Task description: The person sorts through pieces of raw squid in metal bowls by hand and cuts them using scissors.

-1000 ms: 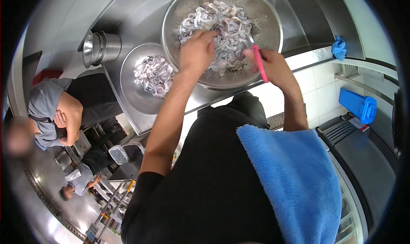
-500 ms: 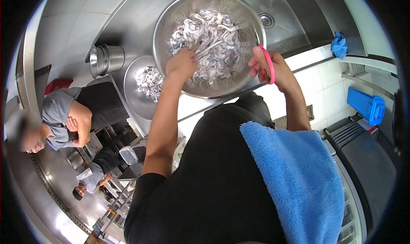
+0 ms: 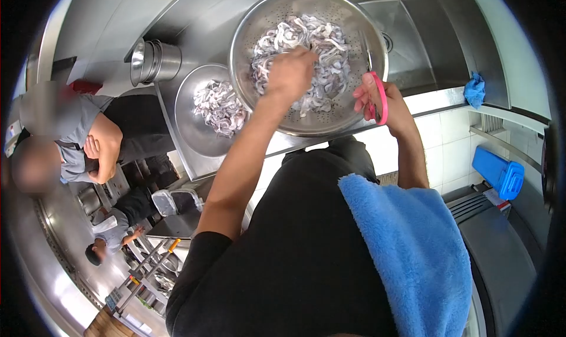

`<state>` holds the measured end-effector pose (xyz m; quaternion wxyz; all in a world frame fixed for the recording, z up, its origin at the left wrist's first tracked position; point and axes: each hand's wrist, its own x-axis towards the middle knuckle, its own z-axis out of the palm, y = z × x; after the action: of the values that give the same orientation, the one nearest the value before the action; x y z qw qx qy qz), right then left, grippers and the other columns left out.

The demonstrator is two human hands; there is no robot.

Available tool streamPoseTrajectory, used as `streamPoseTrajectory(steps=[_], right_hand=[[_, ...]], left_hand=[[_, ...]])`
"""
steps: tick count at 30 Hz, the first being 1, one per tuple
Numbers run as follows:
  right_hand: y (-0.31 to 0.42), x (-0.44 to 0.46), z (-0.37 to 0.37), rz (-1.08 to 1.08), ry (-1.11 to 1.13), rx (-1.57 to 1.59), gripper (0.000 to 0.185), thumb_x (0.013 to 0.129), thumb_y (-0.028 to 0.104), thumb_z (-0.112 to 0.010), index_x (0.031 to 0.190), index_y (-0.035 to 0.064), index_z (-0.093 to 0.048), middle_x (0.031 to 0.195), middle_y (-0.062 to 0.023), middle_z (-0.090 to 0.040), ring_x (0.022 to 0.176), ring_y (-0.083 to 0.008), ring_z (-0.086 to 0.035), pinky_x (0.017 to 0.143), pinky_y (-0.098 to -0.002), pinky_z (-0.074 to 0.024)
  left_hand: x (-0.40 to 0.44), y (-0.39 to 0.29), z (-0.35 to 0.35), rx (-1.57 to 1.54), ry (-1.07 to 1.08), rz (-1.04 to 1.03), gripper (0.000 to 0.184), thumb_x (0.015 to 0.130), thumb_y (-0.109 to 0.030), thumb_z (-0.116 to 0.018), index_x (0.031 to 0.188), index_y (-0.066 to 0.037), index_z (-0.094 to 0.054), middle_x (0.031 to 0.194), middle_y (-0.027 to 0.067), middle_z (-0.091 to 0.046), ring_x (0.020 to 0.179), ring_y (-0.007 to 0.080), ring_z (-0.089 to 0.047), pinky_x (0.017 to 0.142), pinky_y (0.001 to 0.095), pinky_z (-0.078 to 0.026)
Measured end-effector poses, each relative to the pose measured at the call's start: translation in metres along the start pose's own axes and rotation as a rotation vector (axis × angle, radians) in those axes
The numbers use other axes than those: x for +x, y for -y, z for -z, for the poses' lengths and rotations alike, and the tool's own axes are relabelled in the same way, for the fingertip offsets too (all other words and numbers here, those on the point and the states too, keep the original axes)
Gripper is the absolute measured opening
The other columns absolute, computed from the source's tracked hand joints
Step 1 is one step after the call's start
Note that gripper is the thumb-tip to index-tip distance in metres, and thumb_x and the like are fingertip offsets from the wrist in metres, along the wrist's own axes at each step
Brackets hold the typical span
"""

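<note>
Gripping pink-handled scissors (image 3: 383,101) in the right hand (image 3: 395,111), with blades (image 3: 368,57) over the right of the perforated steel colander (image 3: 250,33); with the left hand (image 3: 290,76) among slick, limp grey-white strips (image 3: 333,63) heaped at top centre, cannot tell if pinching any. Best to lift strips singly from the tangle, holding fingertips well off the blades.

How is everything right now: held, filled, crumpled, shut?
Colander: partly filled with squid-like pieces
Metal bowl: partly filled too
Pink-handled scissors: held in right hand; blades' opening unclear
Left hand: at the pieces; grip unclear
Blue bin: lid shut
Blue cloth: crumpled
Blue towel: draped
Metal pots: nested
</note>
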<state>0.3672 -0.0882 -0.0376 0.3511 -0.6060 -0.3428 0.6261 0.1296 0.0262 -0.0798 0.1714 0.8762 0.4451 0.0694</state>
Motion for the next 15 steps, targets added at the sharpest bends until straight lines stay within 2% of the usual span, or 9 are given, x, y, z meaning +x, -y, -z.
streamPoseTrajectory(steps=[3, 7, 10, 13, 15], right_hand=[[-0.002, -0.001, -0.007, -0.009, 0.026, -0.02, 0.067, 0.098, 0.067, -0.06, 0.09, 0.0009, -0.07, 0.068, -0.0063, -0.066, 0.053, -0.0114, -0.057, 0.05, -0.0251, -0.0447], [-0.003, -0.006, -0.008, -0.021, 0.035, -0.049, 0.068, 0.098, 0.068, -0.059, 0.091, 0.0005, -0.07, 0.069, -0.0063, -0.066, 0.053, -0.0115, -0.058, 0.051, -0.0251, -0.0452], [-0.006, -0.012, -0.004, -0.017, 0.028, -0.047, 0.07, 0.098, 0.069, -0.058, 0.091, 0.0002, -0.07, 0.069, -0.0062, -0.066, 0.054, -0.0115, -0.058, 0.051, -0.0248, -0.0451], [-0.008, -0.016, 0.001, -0.01, 0.023, -0.034, 0.071, 0.098, 0.069, -0.058, 0.091, -0.0001, -0.07, 0.069, -0.006, -0.066, 0.054, -0.0115, -0.058, 0.051, -0.0247, -0.0453], [-0.008, -0.015, 0.004, -0.006, 0.042, -0.019, 0.071, 0.098, 0.069, -0.058, 0.091, -0.0003, -0.07, 0.069, -0.0059, -0.066, 0.054, -0.0114, -0.058, 0.051, -0.0246, -0.0456]], left_hand=[[0.019, -0.009, -0.046, 0.007, 0.018, 0.031, 0.031, 0.089, -0.008, -0.065, 0.118, -0.015, -0.072, 0.123, 0.0114, -0.066, 0.114, 0.0329, -0.067, 0.101, 0.0446, -0.052], [0.032, -0.012, -0.061, 0.141, 0.015, 0.04, 0.027, 0.089, -0.011, -0.064, 0.113, -0.017, -0.074, 0.118, 0.0116, -0.066, 0.111, 0.0329, -0.068, 0.098, 0.0475, -0.053], [0.035, -0.018, -0.049, -0.028, 0.011, 0.173, 0.024, 0.088, -0.017, -0.067, 0.111, -0.016, -0.075, 0.119, 0.0118, -0.066, 0.109, 0.0322, -0.069, 0.097, 0.0458, -0.054], [0.025, -0.011, -0.032, -0.205, -0.167, 0.184, 0.025, 0.089, -0.022, -0.07, 0.111, -0.01, -0.075, 0.119, 0.0136, -0.067, 0.099, 0.0317, -0.071, 0.09, 0.0415, -0.057], [0.023, -0.007, -0.01, -0.287, -0.169, 0.243, 0.027, 0.088, -0.024, -0.072, 0.11, -0.008, -0.075, 0.118, 0.015, -0.068, 0.095, 0.03, -0.071, 0.087, 0.0401, -0.057]])
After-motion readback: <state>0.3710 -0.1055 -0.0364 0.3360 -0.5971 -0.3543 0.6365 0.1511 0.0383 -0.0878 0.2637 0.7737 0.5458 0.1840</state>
